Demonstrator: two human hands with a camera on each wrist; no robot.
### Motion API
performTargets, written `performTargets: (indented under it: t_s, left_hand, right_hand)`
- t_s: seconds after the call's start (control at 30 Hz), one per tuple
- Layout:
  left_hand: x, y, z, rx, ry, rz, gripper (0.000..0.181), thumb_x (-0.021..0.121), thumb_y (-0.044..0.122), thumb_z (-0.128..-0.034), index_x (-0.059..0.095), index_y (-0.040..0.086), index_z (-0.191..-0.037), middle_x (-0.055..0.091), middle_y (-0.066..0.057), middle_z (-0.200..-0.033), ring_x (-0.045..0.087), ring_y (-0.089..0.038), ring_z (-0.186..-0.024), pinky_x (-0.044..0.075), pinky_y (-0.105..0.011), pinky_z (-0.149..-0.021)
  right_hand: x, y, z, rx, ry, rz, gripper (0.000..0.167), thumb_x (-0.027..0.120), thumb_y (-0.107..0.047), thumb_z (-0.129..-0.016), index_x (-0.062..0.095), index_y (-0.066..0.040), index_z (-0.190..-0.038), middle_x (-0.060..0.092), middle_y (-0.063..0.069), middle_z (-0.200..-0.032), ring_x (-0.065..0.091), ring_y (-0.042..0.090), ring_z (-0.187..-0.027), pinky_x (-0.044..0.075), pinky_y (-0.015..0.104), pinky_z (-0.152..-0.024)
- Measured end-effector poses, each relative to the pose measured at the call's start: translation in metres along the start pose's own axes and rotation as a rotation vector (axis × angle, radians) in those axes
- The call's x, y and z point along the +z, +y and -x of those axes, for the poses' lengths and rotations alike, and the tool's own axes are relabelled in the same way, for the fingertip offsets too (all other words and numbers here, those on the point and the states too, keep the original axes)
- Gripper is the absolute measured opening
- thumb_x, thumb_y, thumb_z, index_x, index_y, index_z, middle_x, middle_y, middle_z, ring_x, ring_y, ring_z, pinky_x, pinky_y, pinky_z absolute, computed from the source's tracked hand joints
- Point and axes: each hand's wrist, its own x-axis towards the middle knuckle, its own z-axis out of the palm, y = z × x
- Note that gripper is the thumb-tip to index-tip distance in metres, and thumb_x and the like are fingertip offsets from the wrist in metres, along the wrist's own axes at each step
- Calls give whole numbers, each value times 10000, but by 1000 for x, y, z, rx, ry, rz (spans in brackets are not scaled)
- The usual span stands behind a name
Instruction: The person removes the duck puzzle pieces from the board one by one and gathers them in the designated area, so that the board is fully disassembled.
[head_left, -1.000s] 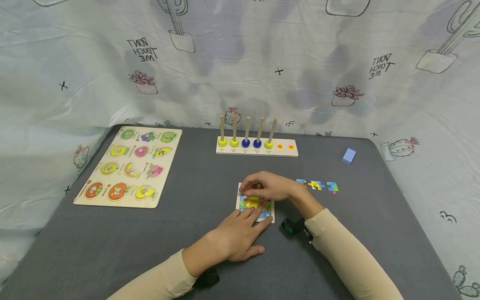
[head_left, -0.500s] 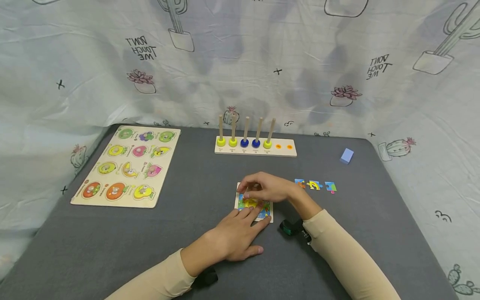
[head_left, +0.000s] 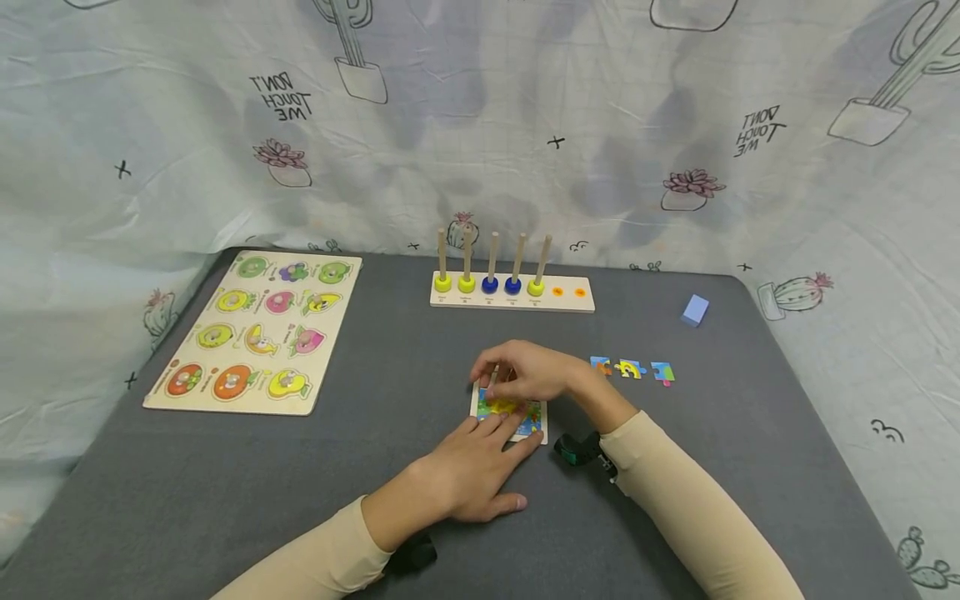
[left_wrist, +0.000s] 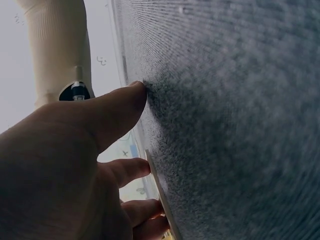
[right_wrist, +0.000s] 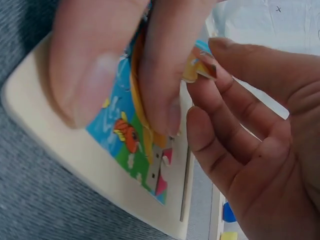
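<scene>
A small wooden jigsaw board (head_left: 475,407) with a bright picture lies on the grey table. My left hand (head_left: 474,473) rests its outstretched fingers on the near part of the board, its thumb on the cloth. Over the far part, my right hand (head_left: 534,371) pinches a puzzle piece (right_wrist: 192,71) between thumb and fingers. That piece, yellow and blue, is tilted above the board in the right wrist view and mostly covered by fingers in the head view. An orange fish (right_wrist: 126,135) shows on the picture near the pale rim.
Three loose puzzle pieces (head_left: 631,369) lie right of the board. A peg stand (head_left: 512,302) with yellow and blue rings stands behind. At the left is a large fruit puzzle board (head_left: 262,333); a blue block (head_left: 695,310) lies at the far right.
My right hand has shifted slightly away from me and left, and the pinched piece shows more between its fingers. The left hand stays in place.
</scene>
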Motion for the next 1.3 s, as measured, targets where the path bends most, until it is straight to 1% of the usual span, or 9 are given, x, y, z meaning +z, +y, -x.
performTargets:
  t_s: [0.13,0.33,0.53,0.57,0.63,0.77,0.87,1.03,1.3]
  left_hand:
    - [0,0,0,-2,-1,-1,805,487,682,-987,239,297,-1649,108,-58,-1732,270,-250,-1539,340,-482,-1179]
    - [1,0,-1,-4,9,-15,802,486,687,-986,252,297,-1646,136,-60,-1727,296,-253,-1523,352,-468,-1169]
    - [1,2,-2,0,12,2,803,499,682,-983,257,296,-1644,152,-57,-1723,289,-241,-1527,354,-465,-1167]
    - [1,1,-2,1,12,6,806,502,684,-981,256,297,-1644,152,-56,-1723,286,-238,-1529,354,-470,-1166]
    - [1,1,-2,0,9,13,817,507,690,-975,254,297,-1645,151,-56,-1723,279,-234,-1533,353,-479,-1167]
    - [1,-1,-2,-4,-2,19,841,509,710,-962,246,299,-1646,151,-59,-1724,271,-235,-1539,354,-496,-1167]
    - [1,-2,-2,1,-7,35,870,497,742,-946,240,298,-1649,134,-64,-1728,266,-240,-1543,353,-502,-1166]
    - [1,-2,-2,4,-8,70,924,465,809,-910,239,303,-1649,93,-61,-1734,276,-243,-1536,347,-522,-1165]
    - [1,-3,-1,7,1,73,945,444,836,-895,237,307,-1649,82,-59,-1736,283,-230,-1529,349,-503,-1156]
  right_hand:
    - [2,2,0,3,20,-4,241,654,-79,-1007,694,-72,-1245,690,29,-1064,697,158,-858,571,327,-769]
    - [1,2,2,-21,60,-17,229,636,-70,-1016,702,-64,-1235,710,64,-1063,698,167,-919,570,332,-812]
    - [-1,1,10,-3,91,-51,214,621,-88,-1031,695,-57,-1229,726,86,-1050,665,273,-714,538,319,-597]
    - [-2,1,11,1,99,-50,211,623,-97,-1032,695,-60,-1227,727,78,-1050,666,275,-705,539,321,-593]
    - [-4,1,14,-1,118,-43,209,628,-108,-1031,696,-58,-1222,726,65,-1062,677,261,-724,555,332,-633]
    - [-6,4,19,-19,154,-20,209,635,-118,-1029,700,-51,-1216,724,48,-1124,715,177,-897,575,334,-814]
    - [-9,6,24,-33,183,-7,199,634,-108,-1028,701,-49,-1206,722,51,-1149,710,154,-955,570,337,-869]
    - [-14,9,35,-52,218,-13,196,637,-97,-1024,693,-26,-1199,723,76,-1143,713,190,-996,565,357,-901]
    - [-20,12,51,-20,255,-30,197,633,-96,-1026,689,-17,-1198,715,80,-1153,711,202,-1010,566,360,-901]
